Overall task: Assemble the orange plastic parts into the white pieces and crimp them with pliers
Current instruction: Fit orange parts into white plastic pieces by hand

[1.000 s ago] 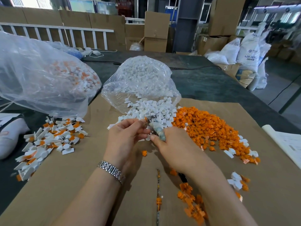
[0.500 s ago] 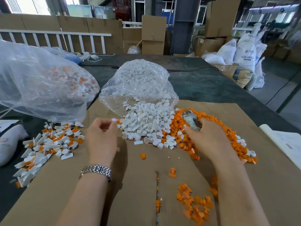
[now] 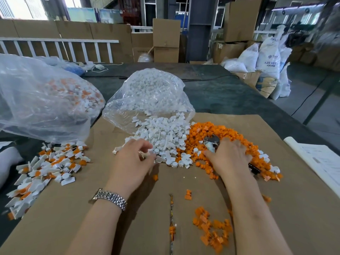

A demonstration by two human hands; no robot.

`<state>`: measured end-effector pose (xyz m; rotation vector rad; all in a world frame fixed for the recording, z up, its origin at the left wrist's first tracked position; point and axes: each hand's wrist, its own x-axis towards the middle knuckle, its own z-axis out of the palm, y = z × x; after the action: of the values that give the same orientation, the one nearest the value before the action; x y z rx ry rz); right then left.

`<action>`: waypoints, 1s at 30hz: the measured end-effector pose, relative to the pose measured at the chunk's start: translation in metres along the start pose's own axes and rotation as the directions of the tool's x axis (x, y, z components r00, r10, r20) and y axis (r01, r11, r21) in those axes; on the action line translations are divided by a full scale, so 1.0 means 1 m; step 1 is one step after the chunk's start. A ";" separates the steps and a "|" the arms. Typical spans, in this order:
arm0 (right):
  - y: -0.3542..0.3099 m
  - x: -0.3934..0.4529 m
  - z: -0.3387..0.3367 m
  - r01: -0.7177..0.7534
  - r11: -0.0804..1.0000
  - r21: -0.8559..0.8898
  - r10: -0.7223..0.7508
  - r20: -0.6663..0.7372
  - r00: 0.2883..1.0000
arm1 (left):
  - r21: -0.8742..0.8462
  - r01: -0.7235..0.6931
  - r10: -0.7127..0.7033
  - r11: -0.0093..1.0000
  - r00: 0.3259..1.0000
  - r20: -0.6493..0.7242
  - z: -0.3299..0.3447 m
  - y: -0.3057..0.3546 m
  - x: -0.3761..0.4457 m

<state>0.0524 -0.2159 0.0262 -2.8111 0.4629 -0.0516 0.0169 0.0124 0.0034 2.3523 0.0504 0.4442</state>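
White pieces (image 3: pixel 161 138) | left hand (image 3: pixel 133 162) fingering | right hand (image 3: pixel 230 157) gripping pliers (image 3: pixel 211 143)

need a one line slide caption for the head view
Left hand reaches into the white pieces while the right hand, holding pliers, rests on the orange parts.

We see soft, even daylight across the brown cardboard sheet (image 3: pixel 276 208); windows (image 3: pixel 22 8) at the far upper left are blown out to white; faint shadows sit just under both forearms; the clear plastic bag (image 3: pixel 36 100) on the left throws pale glare off its folds; the wide lens bends the white railing (image 3: pixel 58 41) and stretches the corners; the far right background smears soft, and fingertips look slightly blurred.
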 end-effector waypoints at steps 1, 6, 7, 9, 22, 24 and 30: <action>0.000 0.000 0.001 0.000 1.000 -0.004 0.000 -0.005 1.000 | 0.080 -0.017 0.011 0.997 0.998 0.066 0.004 -0.001 -0.001; -0.002 0.001 -0.003 0.237 0.970 0.058 -0.225 -0.160 0.961 | 0.212 -0.070 0.051 0.975 0.994 0.094 0.009 -0.001 -0.001; -0.002 0.000 -0.004 0.288 0.954 0.078 -0.276 -0.135 0.952 | 0.224 -0.086 0.069 0.971 0.994 0.082 0.009 -0.001 -0.001; -0.001 -0.004 -0.003 0.338 0.936 0.100 -0.337 -0.032 0.941 | 0.245 -0.109 0.095 0.964 0.993 0.068 0.010 -0.001 -0.001; -0.007 -0.011 -0.002 0.360 0.892 0.273 -0.354 -0.075 0.932 | -0.331 0.172 -0.159 0.928 0.985 0.067 0.004 0.014 -0.004; -0.009 -0.011 -0.003 0.350 0.851 0.391 -0.354 -0.066 0.933 | -0.613 0.313 -0.243 0.725 0.950 0.198 0.000 0.022 -0.006; -0.017 -0.019 -0.009 0.383 0.607 0.697 -0.449 -0.096 0.888 | -0.861 0.489 -0.286 0.140 0.852 0.438 0.002 0.022 -0.004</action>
<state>0.0393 -0.1966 0.0403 -2.0710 -0.2322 -0.1629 0.0117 -0.0061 0.0157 0.9940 0.2431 -0.0625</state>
